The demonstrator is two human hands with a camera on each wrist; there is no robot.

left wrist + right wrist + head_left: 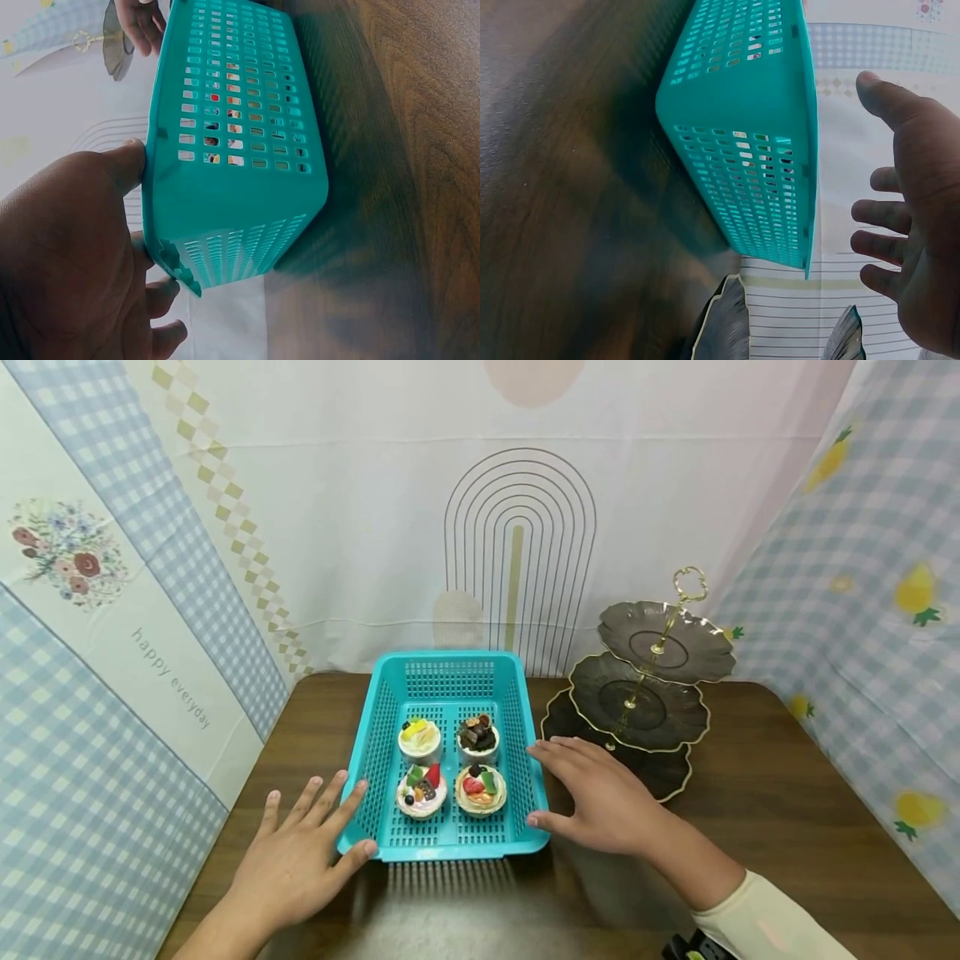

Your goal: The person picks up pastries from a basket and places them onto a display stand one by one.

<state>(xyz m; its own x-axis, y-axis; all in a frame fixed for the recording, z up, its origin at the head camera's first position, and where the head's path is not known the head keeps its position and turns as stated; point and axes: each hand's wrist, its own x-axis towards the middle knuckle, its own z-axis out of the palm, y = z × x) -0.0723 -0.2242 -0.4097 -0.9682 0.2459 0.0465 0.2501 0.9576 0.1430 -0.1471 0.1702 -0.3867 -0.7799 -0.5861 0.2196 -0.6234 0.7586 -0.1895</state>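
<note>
Head view, basket: a turquoise rectangular plastic basket (444, 853) with perforated walls sits on the dark brown wood-grain table (780, 785), between the hands.
Head view, cakes: inside stand four small round cupcakes in two rows: one topped with yellow fruit (419, 740), one with dark chocolate pieces (478, 734), one with a red piece and a green leaf (422, 792), one with red and orange fruit (481, 791).
Head view, stand: a dark three-tiered scalloped stand with gold edges (663, 714) is just right of the basket.
Head view, hands: the left hand (292, 870) is at the left rim, fingers spread; the right hand (600, 795) is at the right rim, thumb well apart from the fingers.
Left wrist view, contact: the thumb appears to touch the rim near a corner; the other fingers lie apart, partly hidden behind it, not visibly clamped.
Right wrist view, gap: the fingers are apart and hold nothing, clear of the rim.
Step in hand: probably settling the basket or letting go of it; which, I cannot tell.
Next move: lifting a cupcake would call for a gentle pinch on its side, below the topping.
</note>
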